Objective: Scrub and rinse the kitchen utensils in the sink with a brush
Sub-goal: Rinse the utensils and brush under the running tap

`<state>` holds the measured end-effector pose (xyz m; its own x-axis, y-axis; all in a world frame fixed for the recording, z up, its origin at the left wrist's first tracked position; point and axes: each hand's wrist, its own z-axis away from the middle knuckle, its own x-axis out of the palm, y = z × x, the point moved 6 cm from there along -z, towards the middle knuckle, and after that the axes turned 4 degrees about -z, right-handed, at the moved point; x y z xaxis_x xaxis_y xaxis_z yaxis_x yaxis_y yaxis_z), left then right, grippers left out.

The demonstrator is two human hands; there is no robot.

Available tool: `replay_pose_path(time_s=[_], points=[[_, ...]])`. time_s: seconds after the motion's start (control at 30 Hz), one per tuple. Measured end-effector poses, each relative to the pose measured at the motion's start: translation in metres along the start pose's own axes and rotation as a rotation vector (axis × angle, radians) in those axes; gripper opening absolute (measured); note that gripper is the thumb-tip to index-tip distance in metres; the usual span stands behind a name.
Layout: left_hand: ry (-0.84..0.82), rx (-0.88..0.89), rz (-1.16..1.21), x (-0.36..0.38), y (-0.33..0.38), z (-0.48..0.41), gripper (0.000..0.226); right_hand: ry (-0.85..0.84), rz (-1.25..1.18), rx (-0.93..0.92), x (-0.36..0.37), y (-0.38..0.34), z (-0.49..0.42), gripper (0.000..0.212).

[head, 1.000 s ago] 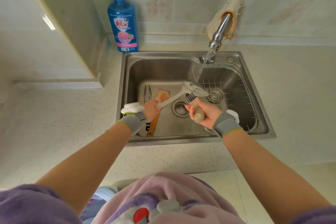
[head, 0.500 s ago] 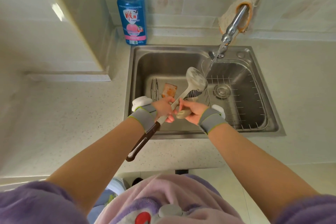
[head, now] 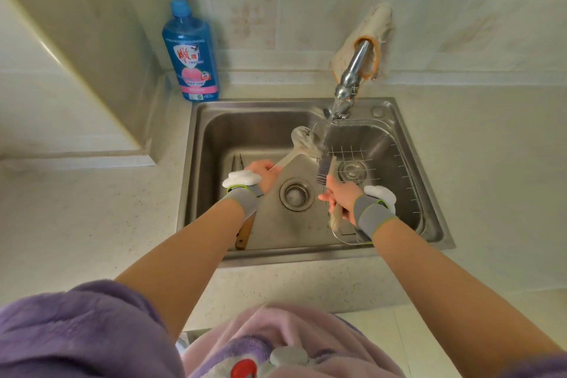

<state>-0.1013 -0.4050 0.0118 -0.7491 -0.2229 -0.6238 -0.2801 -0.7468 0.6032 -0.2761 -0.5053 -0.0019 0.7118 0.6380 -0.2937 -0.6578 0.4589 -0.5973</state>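
Note:
My left hand (head: 263,174) grips the handle of a metal ladle (head: 303,139), whose bowl sits under the running water from the faucet (head: 349,77). My right hand (head: 340,198) holds a scrubbing brush (head: 324,169) with dark bristles and a pale wooden handle, its bristle end just below and right of the ladle's bowl. Both hands are over the steel sink (head: 214,120). A wooden spatula (head: 245,233) lies in the sink under my left forearm, mostly hidden. Metal tongs (head: 237,161) lie at the sink's left.
A blue dish-soap bottle (head: 190,49) stands on the counter at the sink's back left corner. A cloth (head: 372,31) hangs over the faucet. A wire rack (head: 399,169) fills the sink's right half. The drain (head: 296,193) lies between my hands.
The ladle has swung from in front of me out under the water stream. My right hand has drawn the brush to the right, apart from my left hand.

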Motion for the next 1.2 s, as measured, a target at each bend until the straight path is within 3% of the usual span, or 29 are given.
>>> replay_pose_path(time_s=[0.13, 0.2, 0.37, 0.47, 0.53, 0.67, 0.8, 0.93, 1.1, 1.2], points=[[0.012, -0.004, -0.055, -0.002, 0.007, -0.012, 0.03, 0.132, 0.381, -0.136, -0.021, -0.011, -0.017, 0.053], [0.017, -0.016, -0.085, -0.003, 0.006, -0.015, 0.03, 0.2, 0.445, -0.173, -0.03, -0.012, -0.024, 0.059], [-0.041, 0.061, -0.182, 0.01, 0.009, -0.02, 0.033, 0.18, 0.679, -0.411, -0.028, -0.049, -0.002, 0.047], [-0.073, 0.131, -0.26, 0.017, 0.02, -0.017, 0.035, 0.23, 0.762, -0.403, -0.043, -0.062, -0.012, 0.047], [-0.068, 0.156, -0.285, 0.016, 0.022, -0.017, 0.033, 0.241, 0.783, -0.37, -0.047, -0.061, -0.014, 0.045], [-0.013, 0.159, -0.289, 0.007, 0.009, -0.02, 0.04, 0.158, 0.771, -0.547, -0.026, -0.063, 0.003, 0.041], [0.016, 0.167, -0.303, 0.002, 0.005, -0.016, 0.036, 0.172, 0.739, -0.439, -0.034, -0.074, -0.009, 0.04], [0.018, 0.165, -0.346, -0.009, 0.003, -0.014, 0.033, 0.134, 0.795, -0.588, -0.008, -0.078, 0.008, 0.04], [0.038, 0.172, -0.392, -0.009, 0.001, -0.003, 0.032, 0.152, 0.756, -0.41, -0.019, -0.072, -0.007, 0.04], [0.081, 0.139, -0.381, -0.014, 0.002, -0.002, 0.033, 0.142, 0.751, -0.544, -0.006, -0.067, 0.011, 0.042]])
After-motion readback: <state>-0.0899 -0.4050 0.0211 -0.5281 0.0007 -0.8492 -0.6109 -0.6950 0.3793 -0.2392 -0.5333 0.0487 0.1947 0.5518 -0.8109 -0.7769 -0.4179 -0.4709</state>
